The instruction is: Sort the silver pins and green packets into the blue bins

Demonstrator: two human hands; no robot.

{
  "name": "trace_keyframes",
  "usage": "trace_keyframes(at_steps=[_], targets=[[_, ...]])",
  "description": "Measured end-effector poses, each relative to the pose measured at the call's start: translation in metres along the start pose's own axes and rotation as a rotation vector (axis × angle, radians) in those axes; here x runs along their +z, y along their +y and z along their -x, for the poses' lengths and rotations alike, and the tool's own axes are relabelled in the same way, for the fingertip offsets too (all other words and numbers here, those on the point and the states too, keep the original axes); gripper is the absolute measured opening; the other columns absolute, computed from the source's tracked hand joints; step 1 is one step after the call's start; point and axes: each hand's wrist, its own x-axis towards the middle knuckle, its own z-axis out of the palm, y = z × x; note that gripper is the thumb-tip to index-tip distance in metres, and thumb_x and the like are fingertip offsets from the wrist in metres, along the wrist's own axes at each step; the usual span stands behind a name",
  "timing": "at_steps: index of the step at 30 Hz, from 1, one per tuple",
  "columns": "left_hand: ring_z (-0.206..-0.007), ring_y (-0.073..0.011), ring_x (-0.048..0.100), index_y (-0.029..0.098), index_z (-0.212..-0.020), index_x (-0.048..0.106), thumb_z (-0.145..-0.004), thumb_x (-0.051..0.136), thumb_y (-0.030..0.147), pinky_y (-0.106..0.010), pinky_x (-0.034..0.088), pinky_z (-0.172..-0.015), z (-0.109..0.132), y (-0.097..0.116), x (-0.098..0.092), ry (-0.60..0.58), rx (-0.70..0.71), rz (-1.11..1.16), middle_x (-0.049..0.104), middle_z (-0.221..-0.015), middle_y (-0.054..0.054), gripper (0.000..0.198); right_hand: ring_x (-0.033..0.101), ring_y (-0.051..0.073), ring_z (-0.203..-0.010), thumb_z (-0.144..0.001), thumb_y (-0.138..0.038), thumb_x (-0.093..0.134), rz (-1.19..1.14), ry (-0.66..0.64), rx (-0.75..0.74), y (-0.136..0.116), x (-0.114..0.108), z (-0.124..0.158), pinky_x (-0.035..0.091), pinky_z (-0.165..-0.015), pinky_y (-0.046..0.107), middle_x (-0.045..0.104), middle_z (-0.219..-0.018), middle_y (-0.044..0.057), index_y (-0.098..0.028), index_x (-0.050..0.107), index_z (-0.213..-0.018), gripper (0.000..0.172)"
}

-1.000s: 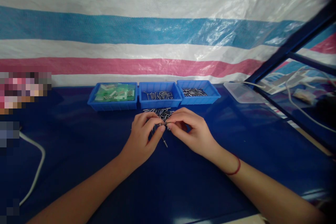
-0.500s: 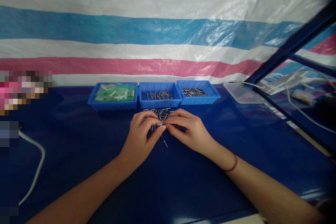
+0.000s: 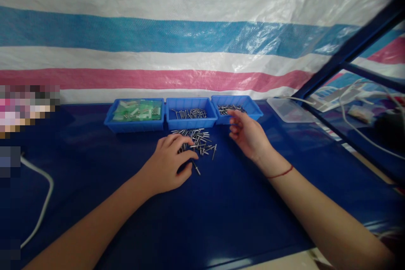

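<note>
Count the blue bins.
3, in a row: left bin, holding a green bag; middle bin; right bin, partly behind the right hand. No others show.

Dim tabletop point(image 3: 221, 211); glare on striped sheet point(image 3: 202, 33)

The blue table point(image 3: 221, 215) bears three bins point(image 3: 190, 124), rivets point(image 3: 202, 138), apparently a lid point(image 3: 289, 111).

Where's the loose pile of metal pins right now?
Head view, near center: the loose pile of metal pins lies on the blue table, just in front of the middle blue bin, partly hidden by the left hand.
</note>
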Motion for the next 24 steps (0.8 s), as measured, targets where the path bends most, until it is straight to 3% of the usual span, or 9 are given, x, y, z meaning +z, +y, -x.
trace_keyframes(at_steps=[5,8,11,15,18,24], targets=[[-0.12,-0.0274,0.045,0.025,-0.088,0.068,-0.091,0.053,0.025,-0.047,0.036,-0.096,-0.001,0.002,0.003,-0.032,-0.002,0.001,0.059,-0.121,-0.006,0.015,0.039,0.006,-0.048,-0.075,-0.038,0.063,0.129,-0.18,-0.006,0.009,0.01,0.017,0.027,-0.042,0.022,0.052,-0.067,-0.003,-0.017,0.068,-0.085,0.024],[-0.12,-0.0265,0.046,0.022,-0.088,0.066,-0.092,0.052,0.024,-0.046,0.036,-0.097,-0.001,0.004,0.008,-0.008,0.008,-0.039,0.062,-0.115,-0.006,0.015,0.041,0.008,-0.051,-0.081,-0.039,0.059,0.36,-0.309,-0.175,0.01,0.015,0.028,0.029,-0.045,0.023,0.054,-0.066,-0.001,-0.016,0.069,-0.082,0.025],[-0.117,-0.0251,0.049,0.021,-0.089,0.064,-0.093,0.049,0.02,-0.043,0.035,-0.097,-0.002,0.005,0.01,0.064,0.015,-0.08,0.065,-0.108,-0.006,0.015,0.05,0.011,-0.061,-0.085,-0.036,0.057,0.631,-0.492,-0.395,0.006,0.018,0.04,0.038,-0.055,0.025,0.061,-0.071,0.001,-0.017,0.07,-0.081,0.024],[-0.095,-0.0198,0.059,0.02,-0.09,0.062,-0.096,0.045,0.021,-0.038,0.041,-0.089,-0.004,0.007,0.007,0.161,-0.044,-0.035,0.068,-0.094,-0.004,0.018,0.052,0.011,-0.063,-0.085,-0.03,0.059,0.925,-0.742,-0.617,0.006,0.021,0.05,0.04,-0.059,0.025,0.062,-0.074,0.001,-0.019,0.068,-0.084,0.015],[-0.089,-0.018,0.062,0.02,-0.093,0.061,-0.095,0.048,0.026,-0.036,0.044,-0.087,-0.004,0.009,0.005,0.235,-0.089,0.082,0.068,-0.09,-0.003,0.015,0.05,0.011,-0.06,-0.089,-0.029,0.055,0.989,-0.77,-0.685,0.011,0.023,0.052,0.038,-0.058,0.024,0.058,-0.068,0.0,-0.018,0.066,-0.08,0.017],[-0.075,-0.0138,0.065,0.022,-0.098,0.06,-0.085,0.063,0.03,-0.026,0.052,-0.072,-0.003,0.013,0.01,0.35,-0.355,0.465,0.069,-0.085,0.002,0.016,0.051,0.012,-0.062,-0.093,-0.035,0.049,0.944,-0.768,-0.617,0.018,0.024,0.052,0.038,-0.057,0.024,0.06,-0.073,0.002,-0.018,0.065,-0.084,0.024]])
